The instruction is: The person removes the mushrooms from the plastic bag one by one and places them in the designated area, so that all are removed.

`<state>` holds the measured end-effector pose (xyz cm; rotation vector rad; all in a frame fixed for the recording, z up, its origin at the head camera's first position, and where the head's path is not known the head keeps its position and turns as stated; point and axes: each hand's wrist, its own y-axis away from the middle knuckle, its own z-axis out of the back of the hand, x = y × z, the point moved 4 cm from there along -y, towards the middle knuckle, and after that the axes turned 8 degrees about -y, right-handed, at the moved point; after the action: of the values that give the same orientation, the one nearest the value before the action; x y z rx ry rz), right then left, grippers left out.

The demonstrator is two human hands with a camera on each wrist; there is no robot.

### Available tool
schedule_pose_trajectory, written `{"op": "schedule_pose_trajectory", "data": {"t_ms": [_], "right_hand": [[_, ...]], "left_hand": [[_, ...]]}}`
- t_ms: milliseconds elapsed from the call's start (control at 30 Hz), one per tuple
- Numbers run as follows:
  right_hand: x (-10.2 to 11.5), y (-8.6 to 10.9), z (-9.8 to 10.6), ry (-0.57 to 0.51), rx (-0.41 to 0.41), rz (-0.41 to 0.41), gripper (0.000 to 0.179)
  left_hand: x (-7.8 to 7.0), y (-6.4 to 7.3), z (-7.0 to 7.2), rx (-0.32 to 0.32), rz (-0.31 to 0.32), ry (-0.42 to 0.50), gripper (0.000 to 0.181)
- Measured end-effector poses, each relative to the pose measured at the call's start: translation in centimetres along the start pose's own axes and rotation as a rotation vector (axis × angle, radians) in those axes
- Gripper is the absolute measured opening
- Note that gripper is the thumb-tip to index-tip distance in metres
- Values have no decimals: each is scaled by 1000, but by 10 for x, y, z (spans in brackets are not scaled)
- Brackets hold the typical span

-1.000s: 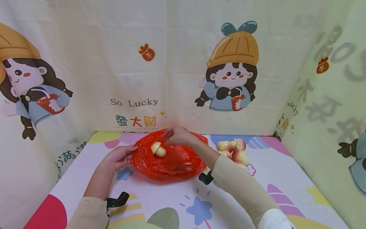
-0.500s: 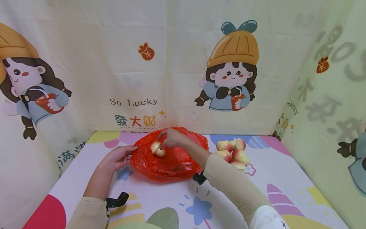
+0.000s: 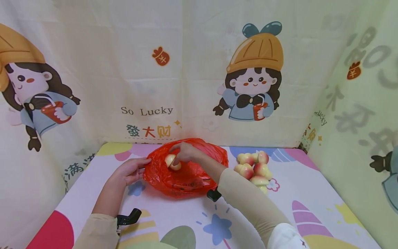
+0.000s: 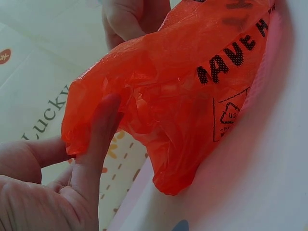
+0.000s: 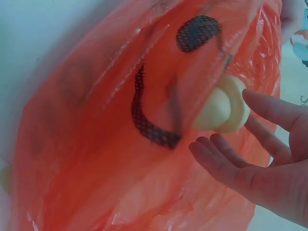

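Observation:
A red plastic bag [image 3: 186,186] with black print lies on the table, its mouth spread wide. Inside sits a cream toy mushroom [image 3: 170,160] with a rounded cap, seen closer as a mushroom [image 5: 234,103] in the right wrist view. My left hand [image 3: 129,170] pinches the bag's left edge; one digit shows through the plastic in the left wrist view. Reaching into the bag from the right, my right hand [image 3: 186,152] has its thumb and a finger at either side of the mushroom's cap. Its lower fingers [image 5: 221,161] curve below the stem.
Several red-and-cream mushroom-shaped pieces [image 3: 255,167] lie in a cluster right of the bag, at the back of the table. The table cover [image 3: 255,228] is white with coloured prints. A patterned curtain [image 3: 199,86] hangs behind the table's back edge.
My right hand has moved left and down inside the bag, from above it to the mushroom. The left hand keeps its hold on the bag's edge.

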<state>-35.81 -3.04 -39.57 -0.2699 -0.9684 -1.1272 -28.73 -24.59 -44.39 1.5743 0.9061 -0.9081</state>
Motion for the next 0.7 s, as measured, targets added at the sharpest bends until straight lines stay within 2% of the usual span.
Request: {"op": "schedule_pose_trajectory", "data": {"t_ms": [433, 700], "right_hand": [[-10, -10, -7, -119, 51, 40, 54], [-15, -12, -10, -126, 50, 52, 51]], "left_hand": [[-1, 0, 0, 6, -4, -7, 63], [-1, 0, -1, 6, -9, -10, 64]]}}
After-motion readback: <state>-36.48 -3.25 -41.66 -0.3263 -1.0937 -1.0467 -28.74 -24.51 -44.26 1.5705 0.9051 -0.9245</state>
